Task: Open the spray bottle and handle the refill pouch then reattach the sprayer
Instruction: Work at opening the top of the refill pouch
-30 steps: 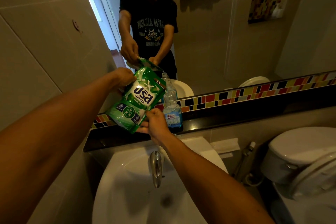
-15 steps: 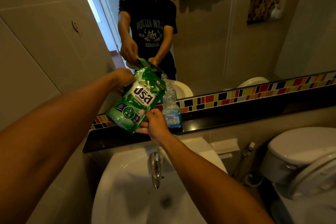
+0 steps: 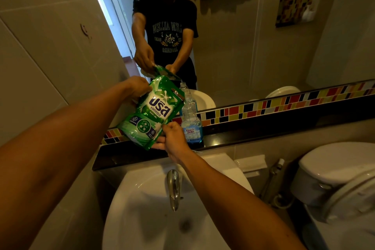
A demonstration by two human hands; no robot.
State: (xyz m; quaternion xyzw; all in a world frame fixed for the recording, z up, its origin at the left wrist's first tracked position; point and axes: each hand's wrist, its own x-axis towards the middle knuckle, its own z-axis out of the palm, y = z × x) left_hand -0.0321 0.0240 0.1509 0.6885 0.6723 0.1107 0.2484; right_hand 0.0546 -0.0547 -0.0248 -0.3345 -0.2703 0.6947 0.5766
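Head view: the green refill pouch [image 3: 151, 112] hangs tilted between both hands, its spout corner at 1 o'clock over the open neck of the spray bottle [image 3: 190, 119] on the dark ledge [image 3: 263, 128]. Left hand [image 3: 138, 88] clasps the upper edge at 10 o'clock; right hand [image 3: 172, 138] pinches the bottom corner at 5 o'clock. Soft, sloshy, probably slippery film: best gripped at the seams.

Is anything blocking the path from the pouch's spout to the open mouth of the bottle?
Nothing visible does. The green refill pouch is tilted with its top corner right above the spray bottle, whose sprayer is off; the neck is uncovered.
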